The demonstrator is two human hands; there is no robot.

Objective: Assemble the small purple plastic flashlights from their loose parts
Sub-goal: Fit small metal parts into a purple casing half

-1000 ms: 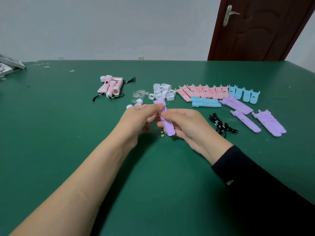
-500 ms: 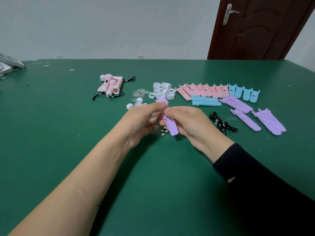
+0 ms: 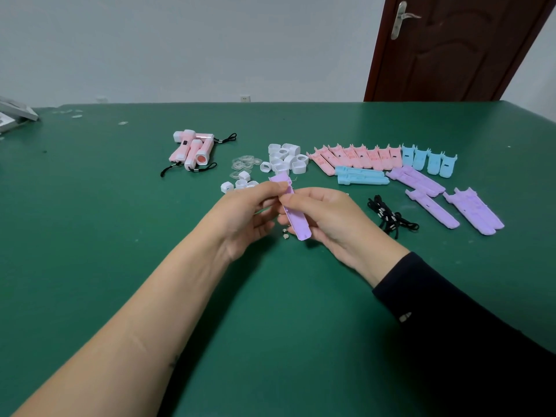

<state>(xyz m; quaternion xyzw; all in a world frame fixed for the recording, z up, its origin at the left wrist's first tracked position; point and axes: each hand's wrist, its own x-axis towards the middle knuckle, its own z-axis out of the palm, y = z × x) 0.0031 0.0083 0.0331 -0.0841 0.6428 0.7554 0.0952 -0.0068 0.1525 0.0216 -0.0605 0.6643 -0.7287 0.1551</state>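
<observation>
Both grips are clamped on one purple shell half [image 3: 297,222]: the left grip [image 3: 243,215] pinches its upper end between thumb and fingertip, and the right grip [image 3: 328,221] curls round its middle from the right. The piece slants over the green surface [image 3: 120,236] at the centre of the frame. Small metal bits [image 3: 285,235] lie just by its lower end. Above the hands sit white caps [image 3: 285,159], with clear lenses [image 3: 245,164] to their left and finished pink flashlights [image 3: 192,150] further left. To the right lie pink shell halves [image 3: 358,156], blue shell halves [image 3: 361,179] and loose purple shell halves [image 3: 474,210], with black lanyards [image 3: 388,215] nearer the right wrist. A brown door [image 3: 451,49] fills the upper right.
</observation>
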